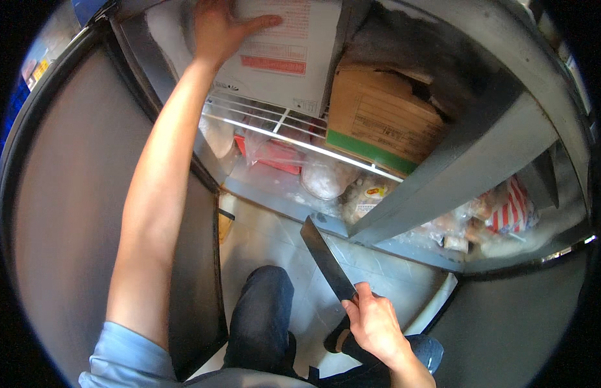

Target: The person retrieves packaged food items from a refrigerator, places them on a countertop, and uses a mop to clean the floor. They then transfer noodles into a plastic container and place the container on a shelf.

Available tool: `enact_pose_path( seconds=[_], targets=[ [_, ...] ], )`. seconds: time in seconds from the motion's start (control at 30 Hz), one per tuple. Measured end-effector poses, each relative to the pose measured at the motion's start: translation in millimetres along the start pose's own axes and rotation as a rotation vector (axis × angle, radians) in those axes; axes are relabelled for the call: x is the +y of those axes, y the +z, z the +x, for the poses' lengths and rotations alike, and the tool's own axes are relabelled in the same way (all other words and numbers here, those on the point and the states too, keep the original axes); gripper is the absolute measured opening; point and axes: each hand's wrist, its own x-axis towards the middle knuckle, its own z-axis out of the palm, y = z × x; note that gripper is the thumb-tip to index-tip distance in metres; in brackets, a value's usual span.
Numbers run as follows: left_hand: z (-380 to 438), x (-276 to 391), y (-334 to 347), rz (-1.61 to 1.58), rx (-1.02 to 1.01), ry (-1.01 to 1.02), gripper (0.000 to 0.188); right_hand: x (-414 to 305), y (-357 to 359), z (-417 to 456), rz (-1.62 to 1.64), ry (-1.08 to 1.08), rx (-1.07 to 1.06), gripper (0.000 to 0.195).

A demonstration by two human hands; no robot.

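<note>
My left hand (218,36) lies against the printed face of a white carton (281,80), thumb spread; its fingertips run out at the top of the view. The carton rests on a white wire shelf (281,121) in an upright freezer. Lower right, my right hand (375,322) grips the handle of a long, broad-bladed kitchen knife (327,257). Its dark blade slants up and left over the floor, the tip near the freezer's bottom sill (286,208). Much of the handle is hidden by my fingers.
A torn brown cardboard box (383,116) stands right of the carton. Below lie a red packet (274,155) and frosty plastic bags (324,179). A grey centre post (455,160) divides the freezer; a striped bag (511,208) lies beyond. Open doors flank me, left (72,194) and right (523,310).
</note>
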Motion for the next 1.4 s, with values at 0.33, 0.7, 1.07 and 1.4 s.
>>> enact_pose_path(
  seconds=[0.33, 0.7, 1.07, 1.4],
  targets=[
    [-14, 28, -3, -0.18, 0.108, 0.002, 0.058, -7, -3, 2, 0.063, 0.064, 0.005, 0.029],
    [-15, 26, -7, -0.116, 0.084, 0.028, 0.058, -9, -5, -1, 0.104, 0.029, 0.116, 0.021],
    [-4, 51, -19, -0.033, -0.188, -0.168, 0.086, -19, -4, 20, 0.102, -0.06, 0.11, 0.021],
    [-5, 58, -14, -0.138, -0.275, -0.254, 0.097, -25, 7, 21, 0.148, -0.073, 0.13, 0.019]
  ],
)
